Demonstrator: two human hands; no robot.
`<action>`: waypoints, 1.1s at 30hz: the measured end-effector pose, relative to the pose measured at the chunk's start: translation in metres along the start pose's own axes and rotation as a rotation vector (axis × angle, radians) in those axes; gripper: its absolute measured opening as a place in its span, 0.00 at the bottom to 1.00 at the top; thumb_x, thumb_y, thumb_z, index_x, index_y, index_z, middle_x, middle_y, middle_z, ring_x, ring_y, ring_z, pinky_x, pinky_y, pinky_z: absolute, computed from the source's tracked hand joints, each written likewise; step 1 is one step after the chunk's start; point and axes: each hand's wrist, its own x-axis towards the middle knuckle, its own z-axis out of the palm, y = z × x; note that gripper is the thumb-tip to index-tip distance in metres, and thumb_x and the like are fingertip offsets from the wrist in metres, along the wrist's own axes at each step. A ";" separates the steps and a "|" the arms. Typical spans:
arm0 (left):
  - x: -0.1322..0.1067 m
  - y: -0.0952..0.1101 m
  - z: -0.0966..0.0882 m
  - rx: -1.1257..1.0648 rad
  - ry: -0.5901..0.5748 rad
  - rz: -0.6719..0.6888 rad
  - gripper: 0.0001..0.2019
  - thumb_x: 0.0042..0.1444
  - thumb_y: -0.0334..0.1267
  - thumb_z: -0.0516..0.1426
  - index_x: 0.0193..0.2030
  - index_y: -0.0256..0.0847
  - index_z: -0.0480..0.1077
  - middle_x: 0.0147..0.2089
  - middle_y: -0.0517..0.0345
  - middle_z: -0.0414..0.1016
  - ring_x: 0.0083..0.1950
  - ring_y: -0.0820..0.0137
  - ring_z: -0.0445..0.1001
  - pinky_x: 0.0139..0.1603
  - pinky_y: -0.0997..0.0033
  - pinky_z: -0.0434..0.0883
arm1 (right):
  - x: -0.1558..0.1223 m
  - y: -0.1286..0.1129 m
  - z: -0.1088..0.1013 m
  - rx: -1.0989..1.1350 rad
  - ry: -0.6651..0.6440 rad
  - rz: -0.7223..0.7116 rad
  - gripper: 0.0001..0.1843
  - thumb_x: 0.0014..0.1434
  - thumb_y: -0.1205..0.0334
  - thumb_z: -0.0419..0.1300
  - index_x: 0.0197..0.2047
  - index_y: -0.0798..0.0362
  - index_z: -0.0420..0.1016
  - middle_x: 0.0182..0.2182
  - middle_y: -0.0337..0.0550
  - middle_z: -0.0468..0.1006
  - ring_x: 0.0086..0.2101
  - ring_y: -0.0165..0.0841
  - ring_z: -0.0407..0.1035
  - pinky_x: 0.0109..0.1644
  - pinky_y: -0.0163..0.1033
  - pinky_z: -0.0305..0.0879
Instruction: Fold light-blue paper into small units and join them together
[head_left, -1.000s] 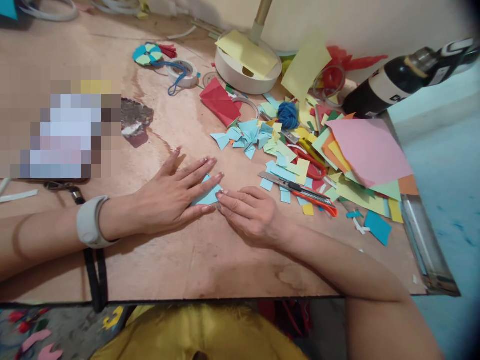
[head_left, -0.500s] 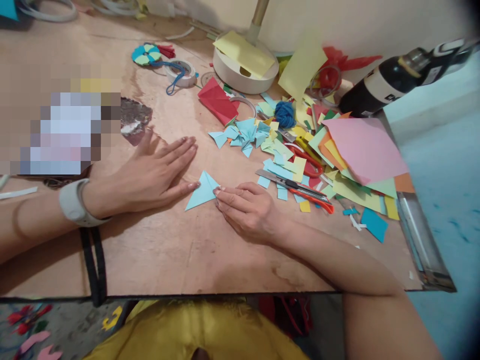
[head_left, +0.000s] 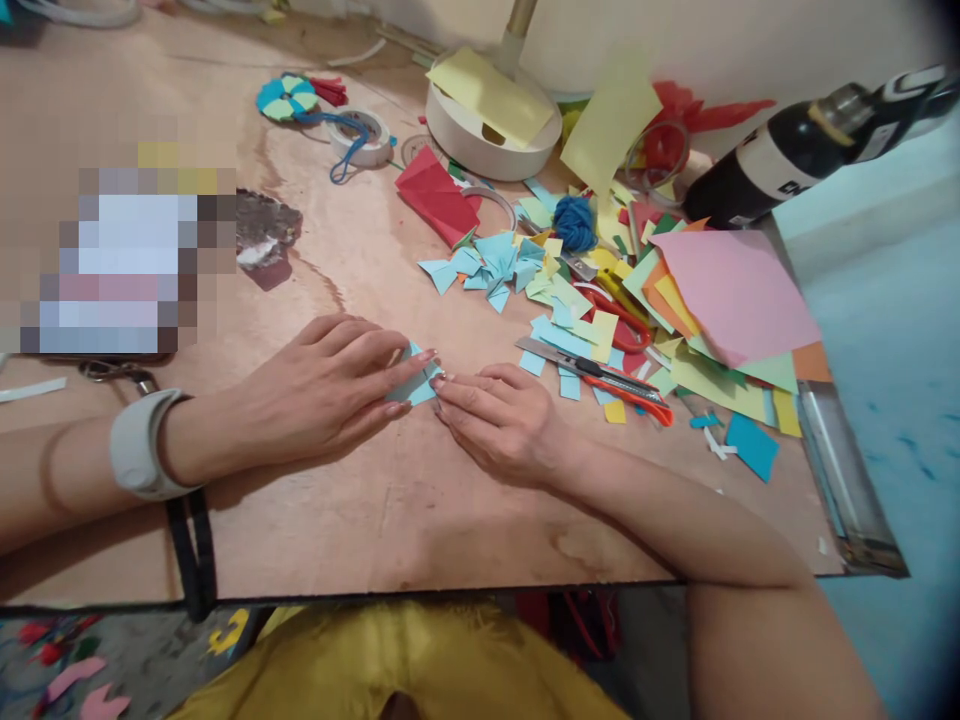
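Note:
A small light-blue folded paper piece [head_left: 416,381] lies on the wooden board [head_left: 360,500] in front of me. My left hand [head_left: 330,385], with a white wristband, has its fingers curled over the paper's left side and is lifting an edge. My right hand [head_left: 499,420] presses its fingertips on the paper's right corner. Most of the paper is hidden under my left fingers.
A heap of folded blue pieces [head_left: 487,265] and coloured paper scraps, a pink sheet [head_left: 739,290], a red-handled utility knife [head_left: 600,380], red scissors [head_left: 622,325], blue yarn [head_left: 575,222], tape roll [head_left: 360,137], a white round base [head_left: 487,125] and a dark bottle [head_left: 795,160] crowd the right and far side.
My left hand slid away to the left, baring the blue triangle, then came back and closed its fingers over the paper. My right hand stayed at the right corner.

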 end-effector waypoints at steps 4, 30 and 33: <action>0.002 -0.004 -0.002 -0.001 0.004 0.037 0.23 0.74 0.44 0.51 0.73 0.52 0.62 0.58 0.46 0.77 0.58 0.50 0.76 0.60 0.43 0.71 | -0.001 0.000 -0.003 0.007 -0.020 0.033 0.06 0.70 0.69 0.62 0.44 0.53 0.81 0.48 0.47 0.87 0.47 0.36 0.81 0.48 0.45 0.72; 0.003 -0.007 0.004 -0.056 -0.018 0.069 0.24 0.75 0.43 0.50 0.74 0.46 0.63 0.71 0.45 0.73 0.69 0.50 0.73 0.68 0.47 0.67 | 0.000 -0.002 -0.009 -0.101 -0.174 0.173 0.18 0.68 0.62 0.56 0.59 0.53 0.75 0.48 0.48 0.81 0.46 0.42 0.71 0.53 0.52 0.62; 0.003 -0.007 0.004 -0.015 -0.001 0.099 0.23 0.75 0.43 0.49 0.73 0.42 0.63 0.70 0.42 0.73 0.67 0.51 0.74 0.66 0.47 0.68 | 0.000 -0.004 -0.011 -0.119 -0.131 0.149 0.14 0.67 0.64 0.56 0.52 0.51 0.78 0.46 0.45 0.82 0.47 0.41 0.72 0.54 0.52 0.63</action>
